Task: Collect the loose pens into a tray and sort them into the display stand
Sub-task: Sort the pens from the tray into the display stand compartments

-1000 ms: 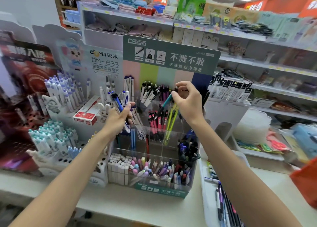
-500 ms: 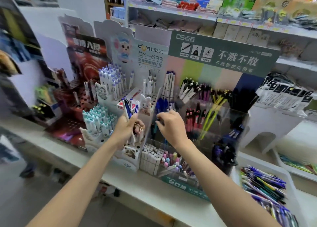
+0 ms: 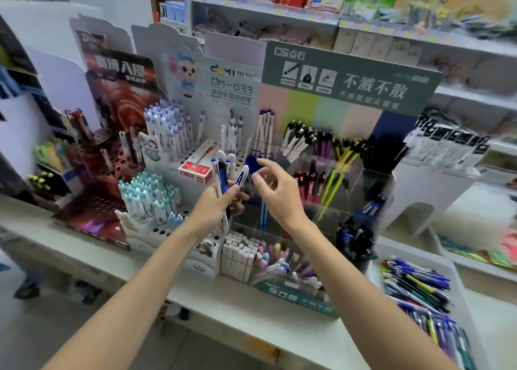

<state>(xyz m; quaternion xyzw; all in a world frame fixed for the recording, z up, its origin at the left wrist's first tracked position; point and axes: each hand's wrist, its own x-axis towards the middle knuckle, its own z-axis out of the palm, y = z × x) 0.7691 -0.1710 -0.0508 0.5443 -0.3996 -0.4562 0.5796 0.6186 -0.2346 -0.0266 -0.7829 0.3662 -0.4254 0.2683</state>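
1. The left grip (image 3: 221, 201) is closed around a small bundle of pens (image 3: 223, 173), blue ones and white ones. It holds them nearly upright, and their tops stand above the fingers.
2. The right grip (image 3: 277, 193) is just right of the bundle. Its fingers are loosely bent, the thumb and forefinger are apart, and it holds nothing. The thumb is very close to the rightmost white-and-blue pen of the bundle, but the view is a little blurred there and I cannot tell if they touch.
3. The display stand (image 3: 349, 87) is on the far side of the desk (image 3: 251, 322), behind both hands. It has clear compartments under a green header. The far row holds white-and-black, purple, yellow-green and black pens, and pink-red pens stand in the middle row. White blocks and pastel pieces fill the near row.
4. The tray (image 3: 463, 305) is white and lies on the desk at the near right, beside the display stand. Many loose pens (image 3: 416, 283) lie in it in a heap, mostly blue, some green and yellow.
5. A white stand (image 3: 232, 90) with round holes is to the left of the display stand and carries upright white-purple and white-teal pens. A red box (image 3: 195, 169) lies on it, just left of the bundle.
6. A dark red stand (image 3: 117, 90) is further left, and the shelves (image 3: 265, 14) behind carry folded cloths.
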